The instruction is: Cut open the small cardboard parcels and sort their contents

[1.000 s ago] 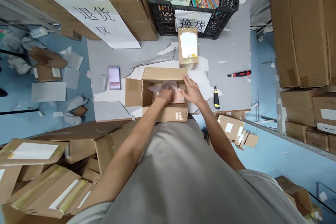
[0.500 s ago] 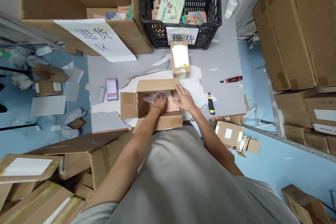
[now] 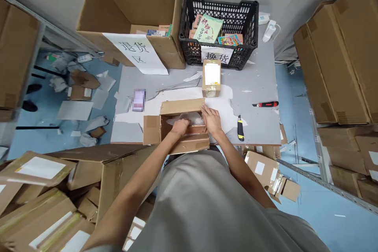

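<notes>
An opened cardboard box [image 3: 182, 106] lies in front of me at the table's near edge, its flaps folded out. My left hand [image 3: 180, 127] reaches inside with curled fingers, closed on a flat pink item [image 3: 197, 129]; part of that item is hidden by the hand and the box wall. Clear plastic wrap [image 3: 192, 118] lies behind those fingers in the box. My right hand [image 3: 212, 119] grips the box's right end, fingers laid over the wall. Directly behind stands a small taped carton [image 3: 212, 91] with a white label.
A black-and-yellow box cutter [image 3: 240, 128] and a red-and-black one [image 3: 265, 104] lie to the right. A phone [image 3: 138, 100] lies left. Behind are a large carton [image 3: 174, 49] and a black crate [image 3: 218, 6], both holding books. Boxes crowd both sides.
My view has shifted, showing more of the back wall. The pink item's broad face was visible before; now only a narrow strip shows, with more plastic wrap behind it. Both hands stay at the box.
</notes>
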`<state>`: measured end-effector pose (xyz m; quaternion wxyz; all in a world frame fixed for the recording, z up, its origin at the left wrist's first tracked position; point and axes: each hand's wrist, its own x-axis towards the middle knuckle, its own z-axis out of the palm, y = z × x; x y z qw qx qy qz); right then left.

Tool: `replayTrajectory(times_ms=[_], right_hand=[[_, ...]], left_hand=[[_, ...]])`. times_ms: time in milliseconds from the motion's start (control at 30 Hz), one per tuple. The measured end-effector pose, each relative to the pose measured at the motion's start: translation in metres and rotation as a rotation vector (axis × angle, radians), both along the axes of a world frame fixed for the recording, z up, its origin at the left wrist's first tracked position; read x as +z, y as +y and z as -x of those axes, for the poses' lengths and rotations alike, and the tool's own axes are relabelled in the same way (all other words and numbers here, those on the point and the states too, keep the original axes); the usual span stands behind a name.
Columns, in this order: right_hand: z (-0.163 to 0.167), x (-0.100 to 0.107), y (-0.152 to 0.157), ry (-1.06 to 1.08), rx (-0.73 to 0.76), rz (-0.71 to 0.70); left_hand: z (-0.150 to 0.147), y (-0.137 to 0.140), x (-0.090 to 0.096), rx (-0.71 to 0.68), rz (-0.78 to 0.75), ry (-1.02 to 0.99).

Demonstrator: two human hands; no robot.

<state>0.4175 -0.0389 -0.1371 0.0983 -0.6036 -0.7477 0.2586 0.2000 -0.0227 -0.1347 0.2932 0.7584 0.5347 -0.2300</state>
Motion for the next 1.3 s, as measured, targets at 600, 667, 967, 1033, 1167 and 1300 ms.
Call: replayTrajectory(times_ms=[600, 667, 967, 1033, 1167, 1300], right_hand=[[-0.004, 0.083, -0.036, 0.639, -0.560, -0.153], [0.010, 0.109, -0.054, 0.784, -0.589, -0.149], [0.098, 0.151, -0.066, 0.977, -0.597, -0.158], [0.099, 0.153, -0.064, 0.962, -0.653, -0.182], [0.090, 0.162, -0.065, 1.036, -0.559, -0.100], [0.093, 0.171, -0.072, 1.097, -0.449, 0.062]], left_hand=[[0.037, -0.034, 0.124, 0.888, -0.523, -1.177], [0.028, -0.037, 0.123, 1.006, -0.427, -1.286], [-0.004, -0.086, 0.133, 0.690, -0.770, -1.265], [0.004, -0.092, 0.136, 0.563, -0.758, -1.270], [0.034, -0.094, 0.139, 0.805, -0.627, -1.329], [0.067, -0.089, 0.138, 1.014, -0.207, -1.450]])
